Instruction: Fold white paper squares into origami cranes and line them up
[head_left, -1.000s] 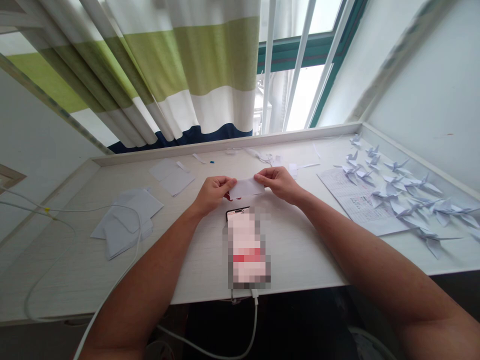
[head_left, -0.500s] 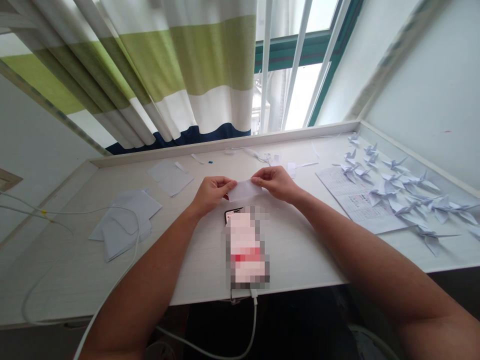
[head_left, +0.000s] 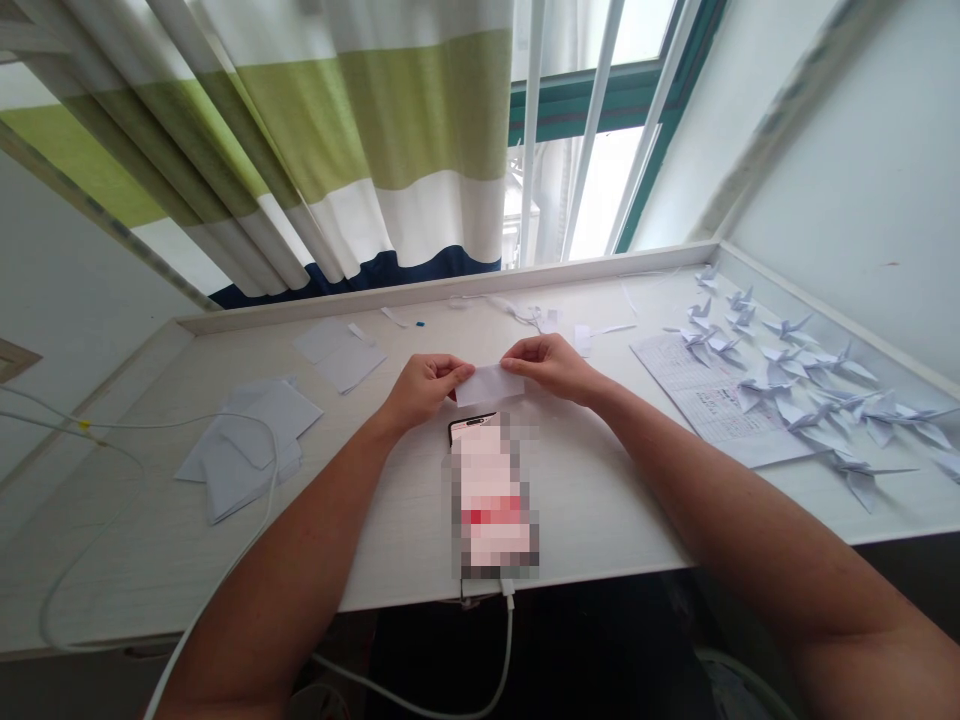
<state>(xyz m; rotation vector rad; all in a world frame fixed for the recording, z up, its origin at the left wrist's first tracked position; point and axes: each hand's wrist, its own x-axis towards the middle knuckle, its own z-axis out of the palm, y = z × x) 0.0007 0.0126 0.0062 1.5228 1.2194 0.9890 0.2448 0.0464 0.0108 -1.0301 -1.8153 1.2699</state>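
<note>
A small white rectangle of folded paper (head_left: 489,386) is stretched between my two hands, above the desk just beyond the phone. My left hand (head_left: 429,388) pinches its left end between thumb and fingers. At the upper right corner, my right hand (head_left: 551,366) grips it the same way. Close below the paper lies a phone (head_left: 491,490), its screen pixelated, with a white charging cable (head_left: 510,600) plugged into its near end. Parts of the paper's edges are hidden behind my fingertips.
Several folded paper cranes (head_left: 817,400) stand on the right, some on a written sheet (head_left: 705,400). A stack of white paper (head_left: 251,450) lies left, crossed by a white cable (head_left: 276,450). More sheets (head_left: 352,360) and paper scraps (head_left: 582,340) lie farther back, before the desk's raised rim (head_left: 450,292).
Both hands keep hold of the paper, which has shifted very slightly and shows its front face a little more. Everything else stays where it was.
</note>
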